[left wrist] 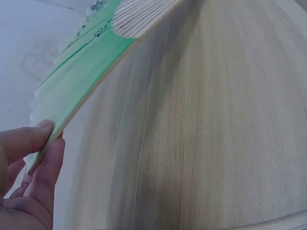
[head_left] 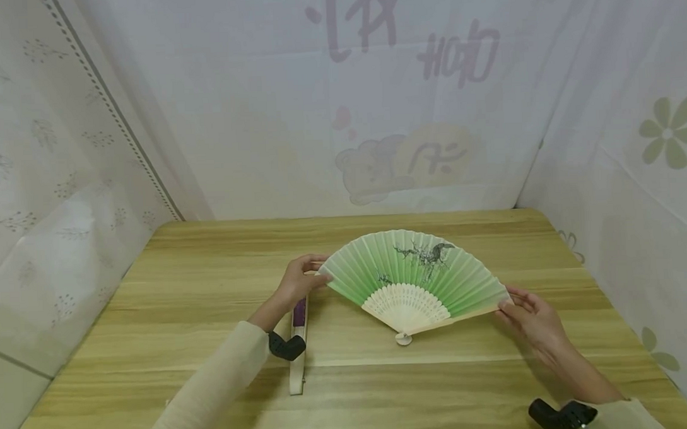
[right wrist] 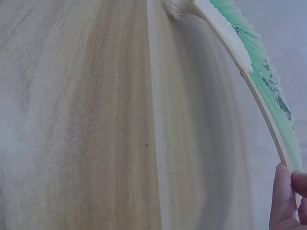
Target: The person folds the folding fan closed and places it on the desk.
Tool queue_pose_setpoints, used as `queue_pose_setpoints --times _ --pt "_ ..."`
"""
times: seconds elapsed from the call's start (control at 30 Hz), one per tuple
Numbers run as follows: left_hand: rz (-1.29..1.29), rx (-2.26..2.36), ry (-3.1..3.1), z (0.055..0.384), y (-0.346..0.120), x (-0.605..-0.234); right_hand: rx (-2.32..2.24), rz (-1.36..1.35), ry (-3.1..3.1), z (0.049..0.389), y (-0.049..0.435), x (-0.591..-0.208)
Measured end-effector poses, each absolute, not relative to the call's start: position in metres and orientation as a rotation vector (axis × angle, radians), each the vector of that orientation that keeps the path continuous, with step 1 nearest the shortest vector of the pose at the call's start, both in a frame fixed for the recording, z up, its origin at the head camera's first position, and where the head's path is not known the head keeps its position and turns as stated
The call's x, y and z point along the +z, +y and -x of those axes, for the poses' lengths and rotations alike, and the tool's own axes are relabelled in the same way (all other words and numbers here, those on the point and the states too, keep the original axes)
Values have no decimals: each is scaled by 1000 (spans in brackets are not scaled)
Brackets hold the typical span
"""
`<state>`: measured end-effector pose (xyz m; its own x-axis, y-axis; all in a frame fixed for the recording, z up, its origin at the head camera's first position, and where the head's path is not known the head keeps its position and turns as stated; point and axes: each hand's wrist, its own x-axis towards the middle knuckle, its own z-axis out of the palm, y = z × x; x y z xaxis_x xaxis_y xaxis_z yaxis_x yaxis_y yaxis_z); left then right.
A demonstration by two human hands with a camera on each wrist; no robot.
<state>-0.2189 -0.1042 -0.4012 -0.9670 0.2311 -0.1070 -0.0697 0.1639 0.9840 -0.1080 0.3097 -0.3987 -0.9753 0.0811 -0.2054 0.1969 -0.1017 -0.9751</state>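
A green folding fan (head_left: 351, 271) is spread wide between the two hands, with pale openwork ribs and a dark branch drawn on its leaf. My left hand (head_left: 296, 282) pinches its left outer edge between thumb and fingers, as the left wrist view shows at the fan's (left wrist: 81, 79) tip. At the opposite end, my right hand (head_left: 531, 318) pinches the tip of the right guard stick, also seen on the fan (right wrist: 261, 103) in the right wrist view. The pivot end points toward me, low over the table. Beneath the left wrist lies a folded fan (head_left: 297, 374) with a purple part.
The wood-grain table (head_left: 440, 388) reaches back to a white printed curtain (head_left: 249, 129). Patterned cloth hangs along the left and right sides. Black wrist bands with cameras sit on both forearms.
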Motion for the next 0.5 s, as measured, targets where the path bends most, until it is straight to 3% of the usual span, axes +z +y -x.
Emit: queue_pose_setpoints --times 0.5 --pt "-138 1987 2287 207 -112 -390 -2512 -306 1972 136 327 -450"
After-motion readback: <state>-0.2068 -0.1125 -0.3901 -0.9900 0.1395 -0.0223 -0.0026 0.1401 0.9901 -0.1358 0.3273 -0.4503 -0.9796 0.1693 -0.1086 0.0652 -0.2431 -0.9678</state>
